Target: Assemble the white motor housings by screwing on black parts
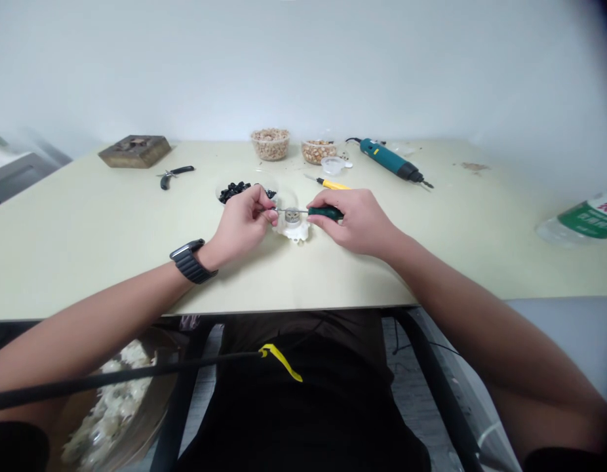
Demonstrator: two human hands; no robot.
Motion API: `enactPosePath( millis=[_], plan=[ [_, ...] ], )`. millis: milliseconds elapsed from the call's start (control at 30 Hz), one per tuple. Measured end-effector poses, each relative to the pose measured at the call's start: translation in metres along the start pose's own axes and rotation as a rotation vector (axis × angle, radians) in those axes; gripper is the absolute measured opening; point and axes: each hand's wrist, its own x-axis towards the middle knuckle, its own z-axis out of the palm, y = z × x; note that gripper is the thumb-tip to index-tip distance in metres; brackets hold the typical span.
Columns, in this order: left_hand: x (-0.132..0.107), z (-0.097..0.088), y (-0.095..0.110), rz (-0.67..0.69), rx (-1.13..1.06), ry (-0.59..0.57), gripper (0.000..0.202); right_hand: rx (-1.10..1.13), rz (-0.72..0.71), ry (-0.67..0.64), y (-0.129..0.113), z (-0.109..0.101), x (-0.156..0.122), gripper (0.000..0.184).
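Note:
My right hand (pixel 360 219) is closed around the dark green handle of a screwdriver (pixel 326 212). Its thin metal shaft points left, level above the table, towards my left hand (pixel 244 223). The thumb and fingers of that hand are pinched together at the shaft's tip, on something too small to make out. Between the hands, under the shaft, sits a white wavy-edged part (pixel 294 233) with a round metallic piece (pixel 292 215) on top. Just behind my left hand is a clear bowl of small black pieces (pixel 234 190), partly hidden by the fingers.
Further back are a tub of beige pellets (pixel 270 144), a tub of orange-brown pieces (pixel 318 152), a yellow-handled knife (pixel 335 185) and a teal electric screwdriver (pixel 389 159). Cutting pliers (pixel 174 176) and a metal block (pixel 135 152) lie left. A bottle (pixel 586 216) lies right.

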Motion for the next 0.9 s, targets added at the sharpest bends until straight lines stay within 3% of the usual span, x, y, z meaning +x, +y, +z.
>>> enactPosePath(
  millis=[467, 567, 667, 767, 900],
  plan=[
    [-0.005, 0.004, 0.003, 0.024, 0.065, -0.012, 0.026, 0.054, -0.041, 0.12, 0.001, 0.001, 0.001, 0.007],
    [-0.005, 0.005, 0.007, 0.007, 0.004, -0.025, 0.03, 0.039, -0.006, 0.081, -0.001, 0.0, 0.0, 0.006],
    [-0.006, 0.008, 0.013, -0.044, -0.093, -0.056, 0.037, 0.059, 0.067, 0.072, -0.005, -0.002, 0.0, 0.014],
    [-0.01, 0.01, 0.017, 0.017, -0.051, -0.028, 0.037, 0.156, 0.171, 0.097, -0.01, -0.003, 0.002, 0.027],
    [-0.015, 0.012, 0.02, 0.135, 0.121, -0.005, 0.024, 0.361, 0.21, -0.068, -0.014, -0.001, 0.006, 0.054]
  ],
)
